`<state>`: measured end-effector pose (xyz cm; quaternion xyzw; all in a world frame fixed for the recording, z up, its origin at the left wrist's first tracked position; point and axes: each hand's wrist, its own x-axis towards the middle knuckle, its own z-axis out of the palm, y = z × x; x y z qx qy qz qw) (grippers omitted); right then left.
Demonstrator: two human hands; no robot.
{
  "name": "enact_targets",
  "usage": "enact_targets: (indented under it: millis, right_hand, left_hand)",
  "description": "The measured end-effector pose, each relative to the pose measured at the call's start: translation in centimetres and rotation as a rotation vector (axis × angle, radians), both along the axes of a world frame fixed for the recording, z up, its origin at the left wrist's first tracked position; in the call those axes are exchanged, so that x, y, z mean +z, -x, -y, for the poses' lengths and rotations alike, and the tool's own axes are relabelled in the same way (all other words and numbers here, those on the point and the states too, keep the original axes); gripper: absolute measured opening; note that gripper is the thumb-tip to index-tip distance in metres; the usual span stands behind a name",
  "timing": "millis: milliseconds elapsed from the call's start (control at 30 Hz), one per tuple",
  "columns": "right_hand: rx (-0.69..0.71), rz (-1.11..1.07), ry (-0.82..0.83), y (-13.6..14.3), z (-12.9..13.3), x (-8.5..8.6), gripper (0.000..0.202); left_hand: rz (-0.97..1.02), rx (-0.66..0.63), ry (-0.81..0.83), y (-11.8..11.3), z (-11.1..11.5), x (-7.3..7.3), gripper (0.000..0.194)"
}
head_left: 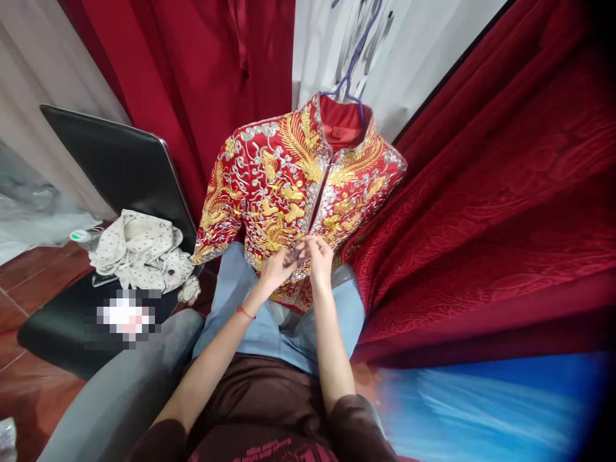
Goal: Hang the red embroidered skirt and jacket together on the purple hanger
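A red jacket (279, 186) with gold and silver embroidery hangs in front of me from a purple hanger (355, 61). Its lower part rests against my knees, and its front edges stand slightly apart above my hands. My left hand (279, 266) is closed on the jacket's front edge, near the lower middle. Close beside it, my right hand (317, 253) pinches the same front edge with thumb and forefinger. The fingers of both hands almost meet, and whatever small part lies between them is hidden.
To my left stands a black chair (120, 167) with a white spotted cloth (139, 250) on its seat. Dark red curtains (505, 192) hang to the right, and another red curtain (202, 77) is behind the jacket. A blue sheet (491, 404) lies at lower right.
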<state>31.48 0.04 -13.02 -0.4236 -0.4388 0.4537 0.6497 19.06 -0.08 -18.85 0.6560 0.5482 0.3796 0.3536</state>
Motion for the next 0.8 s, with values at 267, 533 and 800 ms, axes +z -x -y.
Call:
enact_targets:
  millis: [267, 533, 800]
  right_hand:
    - [0.024, -0.015, 0.011, 1.0, -0.7, 0.8, 0.025]
    - [0.023, -0.045, -0.077, 2.3, -1.4, 5.7, 0.022]
    - [0.026, 0.109, -0.221, 1.2, -3.8, 12.6, 0.019]
  left_hand:
    - [-0.434, 0.022, -0.251, -2.1, -2.0, 5.7, 0.025]
    - [-0.556, 0.101, -0.251, -0.9, -1.2, 5.6, 0.035]
    - [-0.692, 0.189, -0.238, 0.0, 0.2, 5.2, 0.034]
